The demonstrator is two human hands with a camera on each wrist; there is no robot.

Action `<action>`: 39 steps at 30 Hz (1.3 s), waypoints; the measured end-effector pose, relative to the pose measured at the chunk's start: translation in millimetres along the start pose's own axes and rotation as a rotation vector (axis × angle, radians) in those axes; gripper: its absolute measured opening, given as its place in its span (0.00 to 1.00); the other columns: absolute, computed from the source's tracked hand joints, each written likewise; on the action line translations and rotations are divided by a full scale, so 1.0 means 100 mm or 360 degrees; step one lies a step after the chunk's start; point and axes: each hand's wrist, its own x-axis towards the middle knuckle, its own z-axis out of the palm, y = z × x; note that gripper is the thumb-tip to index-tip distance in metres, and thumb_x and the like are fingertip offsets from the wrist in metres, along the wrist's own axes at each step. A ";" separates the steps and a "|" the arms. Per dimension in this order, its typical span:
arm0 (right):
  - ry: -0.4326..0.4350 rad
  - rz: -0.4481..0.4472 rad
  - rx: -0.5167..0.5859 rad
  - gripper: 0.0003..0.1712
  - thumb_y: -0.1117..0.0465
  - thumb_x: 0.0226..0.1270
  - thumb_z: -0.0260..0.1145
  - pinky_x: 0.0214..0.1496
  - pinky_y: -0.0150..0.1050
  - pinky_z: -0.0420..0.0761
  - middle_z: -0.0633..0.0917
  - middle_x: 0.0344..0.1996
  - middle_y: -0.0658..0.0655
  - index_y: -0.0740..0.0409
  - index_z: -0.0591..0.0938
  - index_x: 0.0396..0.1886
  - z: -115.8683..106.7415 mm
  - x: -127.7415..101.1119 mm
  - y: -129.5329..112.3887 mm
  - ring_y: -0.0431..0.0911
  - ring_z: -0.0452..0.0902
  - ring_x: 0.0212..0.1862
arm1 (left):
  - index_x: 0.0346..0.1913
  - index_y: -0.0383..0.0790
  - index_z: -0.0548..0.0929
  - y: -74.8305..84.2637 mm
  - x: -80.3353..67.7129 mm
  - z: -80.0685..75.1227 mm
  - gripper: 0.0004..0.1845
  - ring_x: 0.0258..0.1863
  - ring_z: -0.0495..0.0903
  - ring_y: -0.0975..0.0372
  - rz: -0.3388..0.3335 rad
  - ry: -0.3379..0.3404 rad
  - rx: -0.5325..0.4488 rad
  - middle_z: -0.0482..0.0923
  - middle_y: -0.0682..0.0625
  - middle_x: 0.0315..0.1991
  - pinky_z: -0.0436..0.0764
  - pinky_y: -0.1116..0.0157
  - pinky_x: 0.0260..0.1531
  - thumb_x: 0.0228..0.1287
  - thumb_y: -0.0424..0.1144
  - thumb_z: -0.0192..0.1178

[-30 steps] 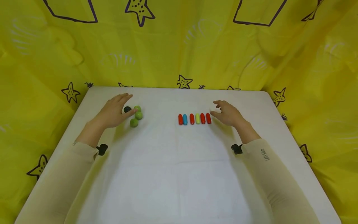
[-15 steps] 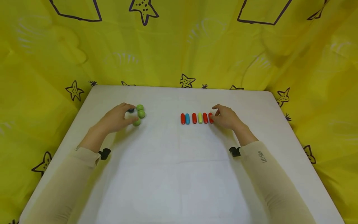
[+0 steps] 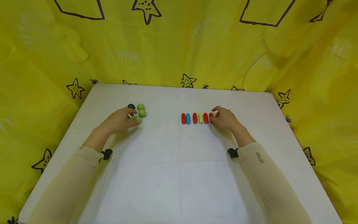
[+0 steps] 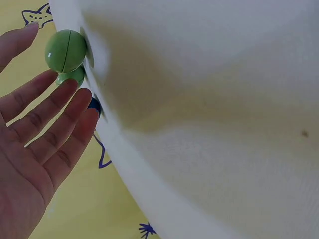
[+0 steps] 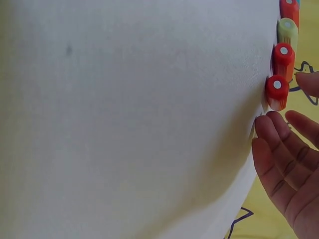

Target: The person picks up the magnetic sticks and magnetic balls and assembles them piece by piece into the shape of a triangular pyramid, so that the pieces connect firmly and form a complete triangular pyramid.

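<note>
Now the left hand, fingers loosely spread, touches a glossy green ball; right hand, fingers slightly curled, meets the smooth red capsule.

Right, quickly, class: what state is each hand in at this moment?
Left hand: open, fingers straight, reaching the nearest green ball, gripping nothing.
Right hand: open, fingers relaxed beside the end red peg, no grip visible.

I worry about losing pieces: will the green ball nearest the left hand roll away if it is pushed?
Probably yes: the green ball looks round and smooth on a flat white table. It seems rigid, likely light. The left hand beside it could stop it.
</note>
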 end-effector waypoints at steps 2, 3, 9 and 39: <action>0.0004 -0.0001 -0.0010 0.29 0.53 0.74 0.63 0.50 0.48 0.78 0.84 0.44 0.64 0.63 0.73 0.68 0.01 0.00 -0.01 0.55 0.79 0.43 | 0.66 0.33 0.77 0.00 0.01 0.02 0.28 0.56 0.80 0.44 0.0007 0.0000 0.0001 0.81 0.35 0.57 0.79 0.45 0.57 0.71 0.49 0.66; 0.0004 0.0002 -0.0015 0.29 0.54 0.74 0.63 0.50 0.49 0.78 0.84 0.44 0.64 0.64 0.73 0.68 0.02 0.00 -0.01 0.55 0.79 0.43 | 0.65 0.33 0.78 0.00 0.02 0.02 0.27 0.55 0.81 0.44 0.0013 0.0002 0.0004 0.82 0.36 0.56 0.79 0.45 0.56 0.71 0.48 0.66; 0.0006 0.0069 -0.0042 0.26 0.55 0.73 0.61 0.49 0.49 0.78 0.84 0.45 0.66 0.64 0.73 0.65 0.05 0.00 -0.03 0.57 0.79 0.44 | 0.61 0.32 0.79 -0.02 0.04 0.07 0.24 0.49 0.82 0.48 0.0030 0.0015 0.0005 0.83 0.37 0.52 0.81 0.49 0.52 0.69 0.43 0.68; 0.0112 0.0148 0.0143 0.25 0.54 0.73 0.63 0.56 0.54 0.78 0.83 0.51 0.67 0.60 0.74 0.64 0.01 -0.05 0.00 0.60 0.78 0.51 | 0.62 0.32 0.77 0.09 0.06 0.05 0.24 0.53 0.81 0.47 -0.0041 0.0013 -0.0084 0.83 0.37 0.52 0.79 0.49 0.57 0.72 0.44 0.65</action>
